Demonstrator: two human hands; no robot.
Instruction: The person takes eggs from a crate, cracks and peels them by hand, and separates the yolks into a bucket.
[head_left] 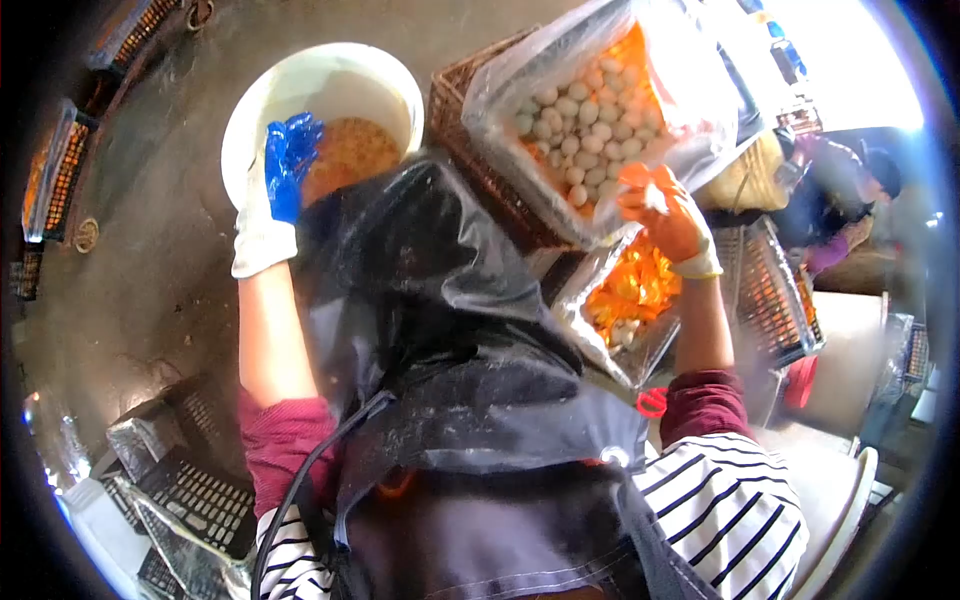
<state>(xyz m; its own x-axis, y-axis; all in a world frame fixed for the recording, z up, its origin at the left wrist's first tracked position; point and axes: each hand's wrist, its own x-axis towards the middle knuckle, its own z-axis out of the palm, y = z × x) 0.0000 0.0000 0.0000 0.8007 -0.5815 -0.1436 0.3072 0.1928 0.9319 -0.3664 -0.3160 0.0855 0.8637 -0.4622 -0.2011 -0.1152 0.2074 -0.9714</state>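
Observation:
My left hand (285,165), in a white glove with a shiny blue palm and fingers, is over the near left side of a white bucket (385,65). Its fingers curl inward, and whatever they hold is hidden. Brownish-orange, frothy liquid (352,152) lies in the bucket. In an orange glove, my right hand (670,215) pinches a white egg (655,198), mostly covered by the fingers. That hand hovers at the near right corner of a plastic-lined crate (490,95) holding many pale eggs (590,130).
A smaller lined container (575,310) with a shiny orange lining and a few pale pieces sits below my right hand. A black apron (450,300) covers my lap. Another person (835,185) works at the far right. Black crates (200,495) stand at lower left.

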